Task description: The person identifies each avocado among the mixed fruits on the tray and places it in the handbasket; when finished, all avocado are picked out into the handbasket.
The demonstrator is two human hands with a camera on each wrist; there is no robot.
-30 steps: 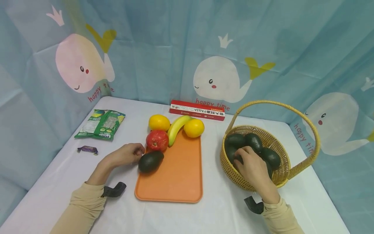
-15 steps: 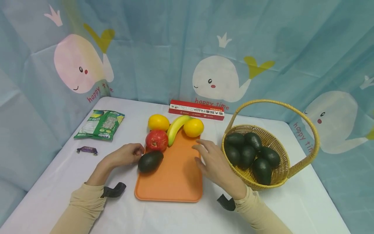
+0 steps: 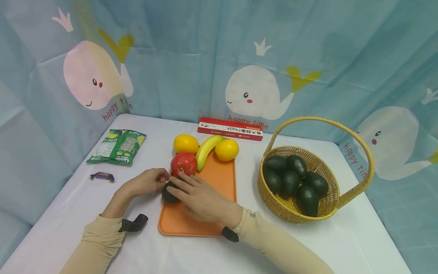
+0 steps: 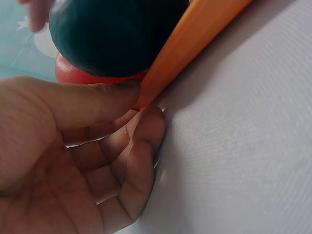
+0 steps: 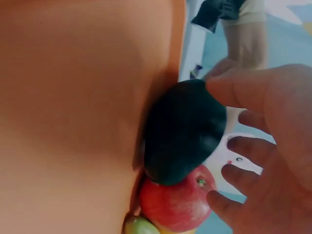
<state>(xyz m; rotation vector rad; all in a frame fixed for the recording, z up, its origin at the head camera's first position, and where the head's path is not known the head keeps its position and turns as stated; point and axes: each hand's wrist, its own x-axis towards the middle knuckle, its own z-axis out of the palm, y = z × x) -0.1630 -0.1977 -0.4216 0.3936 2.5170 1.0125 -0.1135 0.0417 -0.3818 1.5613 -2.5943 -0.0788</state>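
In the head view, my left hand (image 3: 148,182) is at the left edge of the orange tray (image 3: 224,184). Its thumb and curled fingers pinch the tray's rim (image 4: 163,68) in the left wrist view. A dark green avocado (image 3: 169,194) lies on the tray beside that hand. My right hand (image 3: 205,199) reaches over this avocado (image 5: 183,131) with spread, fairly straight fingers. Its thumb tip overlaps the avocado's edge in the right wrist view; firm contact cannot be judged. A red pomegranate (image 3: 184,163) sits just behind the avocado.
Two yellow lemon-like fruits (image 3: 186,144) and a banana (image 3: 205,150) lie at the tray's far end. A wicker basket (image 3: 337,190) with several avocados (image 3: 307,200) stands right. Behind is a red pasta box (image 3: 230,128); a green packet (image 3: 119,146) and purple candy (image 3: 103,176) lie left.
My right hand has left the basket and moved left across the tray to the avocado there. My left hand has stayed at the tray's edge.
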